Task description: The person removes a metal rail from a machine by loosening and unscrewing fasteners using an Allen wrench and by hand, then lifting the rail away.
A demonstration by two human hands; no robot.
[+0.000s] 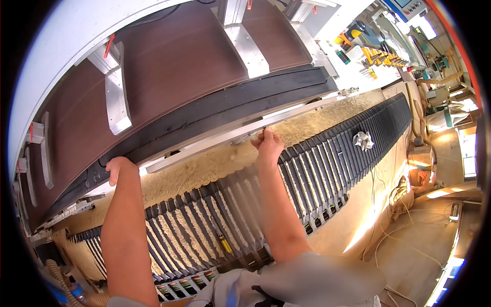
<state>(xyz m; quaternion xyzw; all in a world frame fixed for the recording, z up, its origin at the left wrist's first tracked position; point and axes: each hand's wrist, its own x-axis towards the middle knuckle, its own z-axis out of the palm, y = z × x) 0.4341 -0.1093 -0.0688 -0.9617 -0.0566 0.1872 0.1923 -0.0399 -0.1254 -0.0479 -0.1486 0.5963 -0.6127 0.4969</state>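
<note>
A long black beam (220,105) runs diagonally across the machine, with a pale metal rail (204,139) along its near side. My left hand (121,168) is at the beam's lower left edge, its fingers curled over the edge and its thumb pointing down. Farther right, my right hand (269,144) is closed just below the metal rail, fingers pressed together; what they grip is hidden. Below both forearms stretches a slatted black conveyor (322,166), its gaps filled with pale chips. A yellow-handled tool (225,244) lies on the slats between my arms.
Metal clamp arms (118,102) reach over the brown panel (174,56) behind the beam. Sawdust (189,176) coats the ledge below. A crumpled pale cloth or glove (363,140) rests on the conveyor. Yellow tools (383,56) sit at the upper right; loose cables (381,240) trail at right.
</note>
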